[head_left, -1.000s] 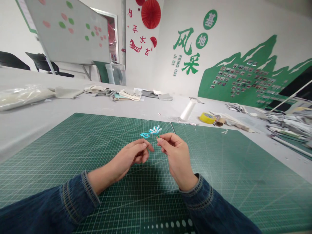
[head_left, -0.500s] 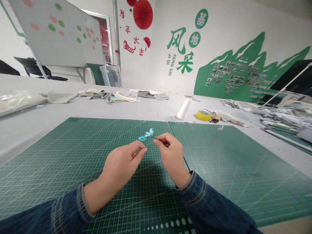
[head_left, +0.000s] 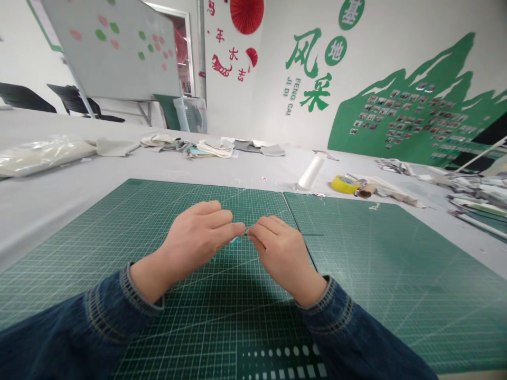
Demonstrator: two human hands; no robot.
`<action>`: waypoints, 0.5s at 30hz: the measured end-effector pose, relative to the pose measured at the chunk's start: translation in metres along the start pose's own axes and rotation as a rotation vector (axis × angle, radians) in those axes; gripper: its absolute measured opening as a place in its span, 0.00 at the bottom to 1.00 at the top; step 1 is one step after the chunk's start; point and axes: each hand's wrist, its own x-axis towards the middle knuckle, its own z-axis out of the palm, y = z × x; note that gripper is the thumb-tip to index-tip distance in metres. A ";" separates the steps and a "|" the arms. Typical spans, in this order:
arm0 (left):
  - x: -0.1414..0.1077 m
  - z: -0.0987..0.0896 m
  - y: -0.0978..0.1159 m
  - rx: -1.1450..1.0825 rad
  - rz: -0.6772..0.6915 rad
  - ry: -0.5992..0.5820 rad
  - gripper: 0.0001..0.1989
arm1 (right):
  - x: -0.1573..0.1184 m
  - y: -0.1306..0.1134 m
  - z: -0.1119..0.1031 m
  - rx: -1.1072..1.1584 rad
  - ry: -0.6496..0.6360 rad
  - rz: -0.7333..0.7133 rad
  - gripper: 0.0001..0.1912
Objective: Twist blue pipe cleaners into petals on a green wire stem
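Bare fingers [head_left: 237, 227] pinching thin turquoise strand [head_left: 235, 241] over gridded green mat [head_left: 79, 264]

"FENG CAI JI DI" wall lettering [head_left: 292, 96]

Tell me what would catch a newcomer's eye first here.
A big green mountain mural dotted with small photos fills the right-hand wall, beside green Chinese characters, with a red paper fan higher up to its left. Below, over a green cutting mat, the left hand and right hand meet around a small turquoise piece, mostly hidden by the fingers.
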 end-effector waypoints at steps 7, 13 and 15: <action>0.004 0.005 -0.022 -0.334 -0.187 -0.031 0.09 | 0.004 0.001 -0.006 0.257 -0.085 -0.079 0.12; 0.002 0.015 -0.023 -0.710 -0.413 -0.112 0.06 | 0.006 -0.004 -0.013 0.641 -0.045 0.091 0.06; 0.000 0.019 -0.020 -0.870 -0.525 -0.121 0.06 | 0.008 -0.005 -0.014 0.712 -0.018 0.171 0.05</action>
